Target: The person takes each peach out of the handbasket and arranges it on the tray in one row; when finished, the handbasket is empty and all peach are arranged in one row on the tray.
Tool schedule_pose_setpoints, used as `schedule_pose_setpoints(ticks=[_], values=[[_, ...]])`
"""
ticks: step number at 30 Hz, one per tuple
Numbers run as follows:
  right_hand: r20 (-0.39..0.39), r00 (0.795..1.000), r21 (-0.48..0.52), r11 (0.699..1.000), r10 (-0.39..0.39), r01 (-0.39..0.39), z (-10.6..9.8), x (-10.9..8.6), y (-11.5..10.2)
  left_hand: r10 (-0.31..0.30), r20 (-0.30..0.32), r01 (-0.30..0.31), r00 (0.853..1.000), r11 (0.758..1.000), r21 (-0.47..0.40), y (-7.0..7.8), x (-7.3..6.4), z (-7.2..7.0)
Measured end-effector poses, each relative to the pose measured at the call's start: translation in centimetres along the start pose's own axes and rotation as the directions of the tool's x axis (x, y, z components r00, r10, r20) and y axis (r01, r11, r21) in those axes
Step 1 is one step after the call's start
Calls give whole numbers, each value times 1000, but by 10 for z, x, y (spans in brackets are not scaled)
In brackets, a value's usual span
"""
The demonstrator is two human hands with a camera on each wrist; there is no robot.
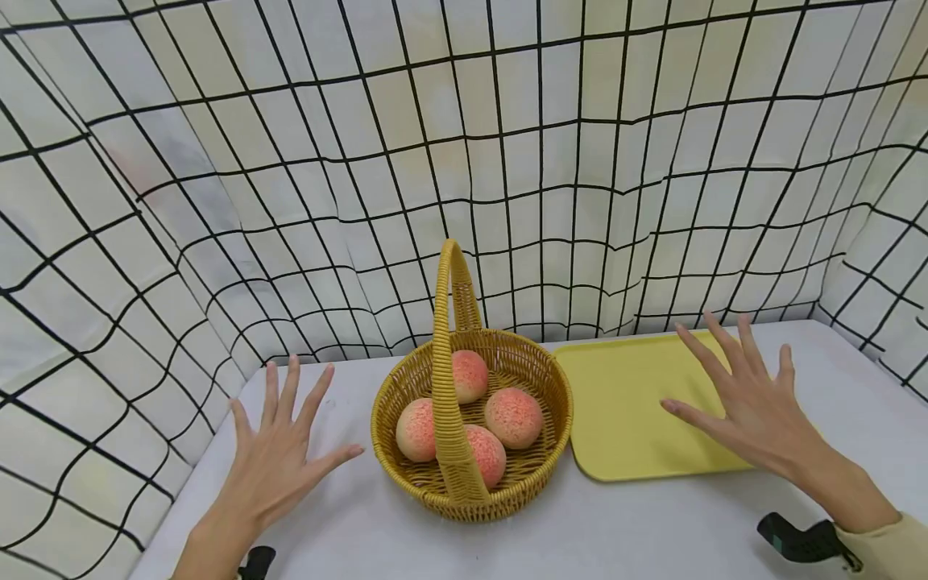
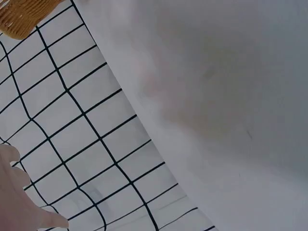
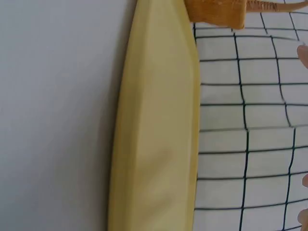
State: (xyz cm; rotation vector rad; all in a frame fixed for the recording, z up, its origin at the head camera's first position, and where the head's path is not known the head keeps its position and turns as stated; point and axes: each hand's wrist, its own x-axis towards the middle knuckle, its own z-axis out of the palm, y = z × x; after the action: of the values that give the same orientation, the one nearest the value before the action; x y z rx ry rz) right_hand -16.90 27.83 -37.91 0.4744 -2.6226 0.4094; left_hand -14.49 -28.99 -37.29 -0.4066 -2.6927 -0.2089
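A yellow wicker basket (image 1: 532, 483) with a tall arched handle stands at the middle of the table, holding several pink, speckled peaches (image 1: 514, 418). To its right lies a flat yellow tray (image 1: 616, 403). My left hand (image 1: 271, 467) is spread wide over the table, left of the basket and apart from it. Fingers splayed, my right hand (image 1: 754, 411) hovers above the right part of the tray. Neither hand holds anything. In the right wrist view the tray (image 3: 166, 110) appears edge-on, with part of the basket (image 3: 216, 12) beyond it.
A white table (image 1: 507, 548) carries everything. White cloth with a black grid (image 1: 507, 161) rises behind it and on both sides. Dark wrist devices (image 1: 801, 538) show at both wrists, and a beige sleeve (image 1: 884, 548) covers the right forearm.
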Motion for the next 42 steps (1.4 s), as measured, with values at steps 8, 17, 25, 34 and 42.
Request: schedule_pose_setpoints(ticks=[8, 17, 25, 34, 42], values=[[-53, 976, 161, 963, -209, 215, -4, 23, -53, -33, 101, 76, 994, 886, -458, 27, 4, 0], [153, 898, 420, 850, -412, 318, -8, 63, -113, -7, 272, 218, 962, 619, -755, 55, 20, 13], [290, 790, 636, 726, -540, 263, 21, 92, -133, 49, 409, 320, 911, 539, -779, 51, 22, 24], [388, 712, 655, 719, -585, 233, 50, 101, -141, 75, 437, 351, 896, 483, -802, 47, 21, 30], [400, 692, 586, 748, -601, 312, 62, 108, -144, 71, 437, 355, 897, 475, -805, 46, 22, 32]])
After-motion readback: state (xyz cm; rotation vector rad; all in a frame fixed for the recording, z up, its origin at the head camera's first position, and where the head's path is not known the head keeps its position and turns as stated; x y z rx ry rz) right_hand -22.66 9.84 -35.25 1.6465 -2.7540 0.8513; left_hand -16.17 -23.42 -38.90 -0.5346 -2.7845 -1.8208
